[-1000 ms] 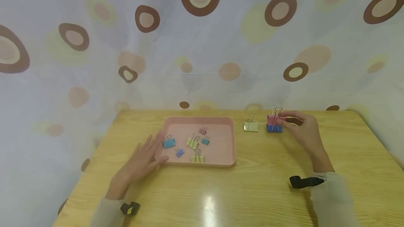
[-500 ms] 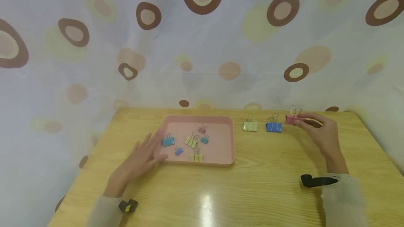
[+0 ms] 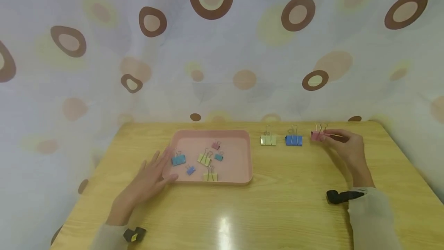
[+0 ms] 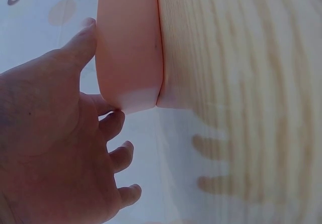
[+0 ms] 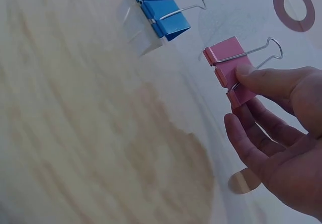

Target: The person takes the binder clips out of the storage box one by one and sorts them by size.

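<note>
Right hand: positioned right of centre in the head view, at the far edge of the wooden surface. Its fingers pinch the pink binder clip by the body; in the right wrist view the thumb lies on top of the clip and the remaining digits curl beneath it. The wire handles of the clip point up. Whether the clip touches the surface cannot be determined.

Blue binder clip: stands on the surface just left of the pink binder clip, apart from it. Yellow binder clip: stands left of the blue one, near the right wall of the pink tray. The three clips form a row across the upper right part of the surface.

Left hand: lower left of the head view, lying flat with fingers straight and spread, holding nothing. In the left wrist view the fingertips rest against the outer corner of the tray.

Tray contents: several small binder clips in teal, blue, yellow-green and pink, lying loose near the tray centre.

Background: a curtain printed with brown and yellow ovals.
</note>
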Tool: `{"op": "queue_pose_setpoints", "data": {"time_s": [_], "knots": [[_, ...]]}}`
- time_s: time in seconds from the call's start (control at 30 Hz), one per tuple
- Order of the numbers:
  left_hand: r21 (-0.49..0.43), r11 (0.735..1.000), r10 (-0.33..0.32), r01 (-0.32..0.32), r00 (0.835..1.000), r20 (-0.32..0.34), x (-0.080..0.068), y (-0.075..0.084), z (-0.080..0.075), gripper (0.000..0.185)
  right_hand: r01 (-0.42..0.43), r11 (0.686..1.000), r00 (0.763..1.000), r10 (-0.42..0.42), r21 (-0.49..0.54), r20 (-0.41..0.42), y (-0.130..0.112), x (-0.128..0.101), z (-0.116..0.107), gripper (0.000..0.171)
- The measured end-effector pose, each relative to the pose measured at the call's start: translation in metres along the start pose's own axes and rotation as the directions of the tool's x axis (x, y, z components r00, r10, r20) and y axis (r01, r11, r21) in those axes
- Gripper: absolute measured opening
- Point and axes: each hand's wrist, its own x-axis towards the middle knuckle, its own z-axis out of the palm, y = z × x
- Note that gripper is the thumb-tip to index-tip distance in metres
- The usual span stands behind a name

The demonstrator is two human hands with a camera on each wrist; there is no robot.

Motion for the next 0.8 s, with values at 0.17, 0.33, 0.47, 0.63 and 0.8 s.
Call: {"op": "queue_pose_setpoints", "data": {"time_s": [0.17,0.33,0.47,0.63,0.8], "knots": [[0.007,1.0,-0.006,0.006,1.0,0.021,-0.001,0.0,0.0,0.079,-0.024,0.992,0.999,0.021,-0.12,-0.03,0.007,-0.003,0.002,0.049],[0.006,1.0,-0.008,0.008,1.0,0.023,-0.001,0.001,-0.001,0.078,-0.033,0.989,0.999,0.03,-0.146,-0.024,0.011,-0.001,0.002,0.05],[0.01,1.0,-0.012,0.012,1.0,0.027,-0.001,0.001,-0.001,0.079,-0.027,0.988,1.0,0.025,-0.155,-0.015,0.012,-0.001,0.002,0.049],[0.01,1.0,-0.019,0.019,0.999,0.03,-0.002,0.0,0.001,0.079,-0.039,0.976,0.999,0.035,-0.213,-0.02,0.013,-0.002,0.004,0.048],[0.011,1.0,-0.016,0.016,0.999,0.029,-0.002,0.0,0.0,0.079,-0.046,0.957,0.999,0.041,-0.286,-0.022,0.013,0.0,0.006,0.049]]}}
